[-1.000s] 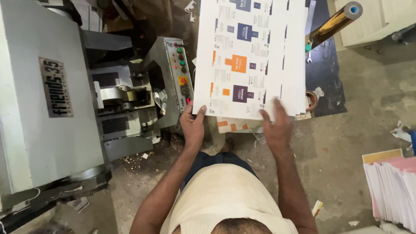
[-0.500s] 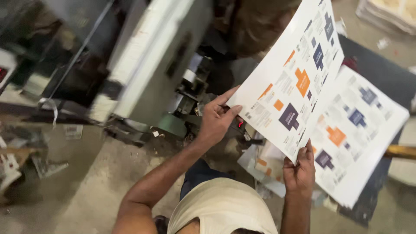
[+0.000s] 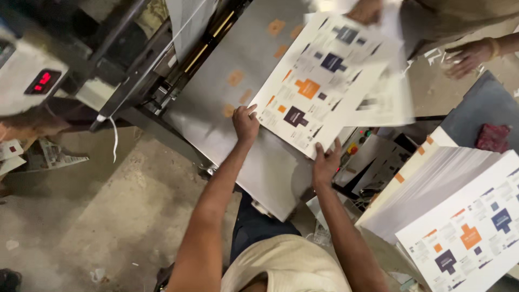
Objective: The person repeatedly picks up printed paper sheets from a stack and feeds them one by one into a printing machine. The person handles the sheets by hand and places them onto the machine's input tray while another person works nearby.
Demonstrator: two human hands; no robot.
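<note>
The printed sheet (image 3: 319,81), white card with orange, purple and dark blue blocks, is the thing to place everything else by. It lies slanted over the grey metal bed (image 3: 243,108) of the machine, its long axis running from the near edge by the person up and away toward the far right. Both of the person's hands are on that near short edge. The left hand (image 3: 246,123) is closed over the sheet's near left corner, fingers curled on top and the thumb apparently tucked beneath, so it has a pinch on the card. The right hand (image 3: 326,161) grips the near right corner in the same way, fingers folded over the edge. Neither hand is noticeably nearer than the other; the sheet stretches straight out ahead of both, away from the body. At the sheet's far end another person's hand (image 3: 363,10) rests on or close to the top edge, though blur keeps me from telling whether it grips. A second hand of a co-worker (image 3: 469,56), with a yellow bangle at the wrist, hovers spread open off to the sheet's far right, apart from it. Just under the sheet's right side a further pale sheet (image 3: 386,100) shows, blurred. Below and right of the sheet stands a tall stack of the same printed sheets (image 3: 459,216). A small red digital display (image 3: 43,81) glows well to the sheet's left.
</note>
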